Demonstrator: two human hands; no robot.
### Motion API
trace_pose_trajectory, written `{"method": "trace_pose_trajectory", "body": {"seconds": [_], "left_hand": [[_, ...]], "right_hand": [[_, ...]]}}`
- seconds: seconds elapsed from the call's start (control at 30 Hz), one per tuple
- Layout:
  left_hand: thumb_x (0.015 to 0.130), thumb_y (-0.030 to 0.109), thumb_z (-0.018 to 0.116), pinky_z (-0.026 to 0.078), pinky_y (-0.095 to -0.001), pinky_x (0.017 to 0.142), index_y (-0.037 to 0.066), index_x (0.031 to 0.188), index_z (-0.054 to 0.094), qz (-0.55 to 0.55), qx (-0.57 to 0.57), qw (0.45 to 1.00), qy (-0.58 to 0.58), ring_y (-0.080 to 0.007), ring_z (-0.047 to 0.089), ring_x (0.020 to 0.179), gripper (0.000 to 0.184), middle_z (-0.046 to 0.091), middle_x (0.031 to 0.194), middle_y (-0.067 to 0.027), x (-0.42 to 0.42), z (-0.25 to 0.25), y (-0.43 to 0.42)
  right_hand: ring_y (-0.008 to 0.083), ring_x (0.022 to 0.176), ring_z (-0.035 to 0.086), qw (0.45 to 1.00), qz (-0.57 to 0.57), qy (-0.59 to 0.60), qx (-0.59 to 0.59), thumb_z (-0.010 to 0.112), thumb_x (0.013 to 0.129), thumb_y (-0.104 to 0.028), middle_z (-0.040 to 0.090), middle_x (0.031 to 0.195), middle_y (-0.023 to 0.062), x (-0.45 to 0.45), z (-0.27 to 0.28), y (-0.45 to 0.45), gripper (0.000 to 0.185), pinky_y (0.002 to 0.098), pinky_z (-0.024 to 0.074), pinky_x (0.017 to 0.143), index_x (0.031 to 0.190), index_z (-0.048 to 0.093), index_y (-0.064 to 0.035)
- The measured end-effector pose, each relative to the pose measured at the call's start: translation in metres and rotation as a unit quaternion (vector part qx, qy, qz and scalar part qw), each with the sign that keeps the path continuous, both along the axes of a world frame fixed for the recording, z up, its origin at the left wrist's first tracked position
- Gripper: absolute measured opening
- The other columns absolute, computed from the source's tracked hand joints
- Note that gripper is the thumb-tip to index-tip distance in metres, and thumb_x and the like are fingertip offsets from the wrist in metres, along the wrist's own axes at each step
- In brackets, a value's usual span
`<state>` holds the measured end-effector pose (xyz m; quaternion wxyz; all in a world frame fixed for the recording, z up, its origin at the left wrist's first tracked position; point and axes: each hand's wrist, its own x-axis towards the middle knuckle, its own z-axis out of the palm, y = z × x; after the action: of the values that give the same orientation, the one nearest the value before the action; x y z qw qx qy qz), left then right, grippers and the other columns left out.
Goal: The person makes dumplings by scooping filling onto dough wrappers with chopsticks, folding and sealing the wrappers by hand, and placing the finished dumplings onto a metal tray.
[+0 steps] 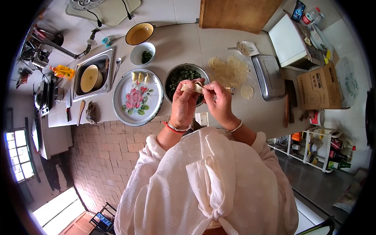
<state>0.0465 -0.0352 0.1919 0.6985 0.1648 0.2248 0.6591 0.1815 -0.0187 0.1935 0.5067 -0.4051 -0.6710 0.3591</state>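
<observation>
Both hands meet over the near edge of a metal bowl (184, 70) of chopped green filling. My left hand (184, 105) is closed on a pale folded dumpling (192, 87), and the fingers of my right hand (219, 102) pinch its right end. To the left, a round floral tray (120, 101) holds several finished dumplings (140, 77) near its far side. Flat round dough wrappers (229, 72) lie overlapping on the counter to the right, with a single wrapper (247, 92) nearer me.
A white bowl with greens (137, 58) and a yellow bowl (140, 33) stand behind the tray. Left are a sink (110, 55), a spoon (116, 69) and a knife (68, 102). At right are a lidded metal tray (269, 78), a rolling pin (286, 111) and a cardboard box (319, 88).
</observation>
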Motion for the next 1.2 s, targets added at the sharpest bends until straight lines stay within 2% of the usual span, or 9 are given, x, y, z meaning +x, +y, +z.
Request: {"method": "trace_pose_trajectory", "body": {"seconds": [0.03,0.23,0.43,0.53,0.73,0.83,1.03,1.13,1.2], "left_hand": [[0.098,0.011,0.056,0.048,-0.0342,0.098,0.007,0.104,0.057,0.001,-0.003,1.000,0.003,-0.0197,0.061,0.105,0.008,0.062,0.120,-0.0160,0.001,0.002,0.000],[0.098,0.011,0.057,0.048,-0.0339,0.095,0.007,0.104,0.057,0.008,0.028,1.000,-0.001,-0.0184,0.061,0.103,0.007,0.064,0.116,-0.0129,-0.002,-0.002,0.003],[0.098,0.011,0.057,0.049,-0.0333,0.095,0.008,0.104,0.058,0.013,0.016,0.999,0.028,-0.0178,0.061,0.103,0.007,0.064,0.115,-0.0109,0.000,0.000,0.000],[0.098,0.011,0.057,0.049,-0.0346,0.095,0.008,0.104,0.058,0.011,0.011,1.000,0.008,-0.0181,0.061,0.104,0.007,0.064,0.117,-0.0113,-0.001,0.001,0.001],[0.098,0.012,0.056,0.048,-0.0359,0.098,0.008,0.104,0.058,0.009,0.009,1.000,0.021,-0.0194,0.061,0.105,0.007,0.063,0.119,-0.0123,-0.002,0.002,0.000],[0.099,0.012,0.055,0.047,-0.0364,0.099,0.007,0.108,0.057,-0.008,0.020,0.999,0.024,-0.0204,0.060,0.108,0.011,0.062,0.122,-0.0133,-0.003,0.002,-0.001],[0.102,0.017,0.051,0.045,-0.0377,0.103,0.003,0.124,0.053,-0.014,0.057,0.998,0.032,-0.0216,0.057,0.117,0.027,0.059,0.127,-0.0146,-0.005,0.012,-0.004],[0.103,0.019,0.049,0.043,-0.0371,0.105,0.002,0.126,0.052,-0.031,0.091,0.993,0.075,-0.0208,0.056,0.118,0.029,0.057,0.130,-0.0142,-0.007,0.013,-0.006],[0.103,0.019,0.048,0.043,-0.0362,0.106,0.001,0.126,0.051,-0.026,0.092,0.991,0.096,-0.0199,0.055,0.119,0.030,0.056,0.131,-0.0134,-0.007,0.014,-0.008]], "right_hand": [[0.0067,0.061,0.056,1.000,-0.006,-0.020,0.022,0.060,0.094,-0.005,0.061,0.077,0.0030,0.000,-0.001,0.001,0.005,0.0233,0.0455,0.053,0.097,0.059,-0.0007],[0.0052,0.063,0.056,0.987,0.059,0.105,-0.106,0.062,0.093,-0.005,0.065,0.083,0.0048,0.000,0.023,0.001,0.014,0.0219,0.0462,0.056,0.105,0.060,-0.0006],[0.0031,0.061,0.055,0.997,0.039,0.015,-0.064,0.070,0.089,-0.010,0.065,0.076,0.0025,0.004,0.015,0.012,0.019,0.0206,0.0449,0.055,0.103,0.061,-0.0008],[0.0030,0.059,0.053,0.999,0.028,0.034,-0.031,0.072,0.087,-0.011,0.064,0.074,0.0008,0.000,0.011,0.013,0.019,0.0205,0.0445,0.053,0.100,0.061,-0.0011],[0.0039,0.064,0.055,0.996,0.045,0.035,-0.063,0.069,0.088,-0.007,0.063,0.077,0.0008,-0.002,0.016,0.011,0.014,0.0203,0.0454,0.057,0.098,0.061,-0.0001],[0.0052,0.068,0.056,0.991,0.045,0.051,-0.113,0.066,0.090,-0.004,0.063,0.080,0.0015,-0.001,0.018,0.008,0.009,0.0214,0.0467,0.061,0.097,0.061,0.0003],[0.0068,0.073,0.058,0.998,0.045,0.036,-0.008,0.061,0.093,-0.003,0.062,0.084,0.0028,0.004,0.017,0.006,0.005,0.0232,0.0480,0.065,0.097,0.059,-0.0007],[0.0075,0.073,0.059,0.997,0.050,0.056,-0.005,0.061,0.094,-0.005,0.062,0.085,0.0032,0.006,0.015,0.005,0.008,0.0236,0.0484,0.065,0.100,0.059,-0.0008],[0.0079,0.073,0.059,0.991,0.057,0.100,-0.069,0.062,0.094,-0.006,0.062,0.085,0.0035,0.005,0.021,0.003,0.011,0.0235,0.0484,0.065,0.103,0.059,-0.0008]]}}
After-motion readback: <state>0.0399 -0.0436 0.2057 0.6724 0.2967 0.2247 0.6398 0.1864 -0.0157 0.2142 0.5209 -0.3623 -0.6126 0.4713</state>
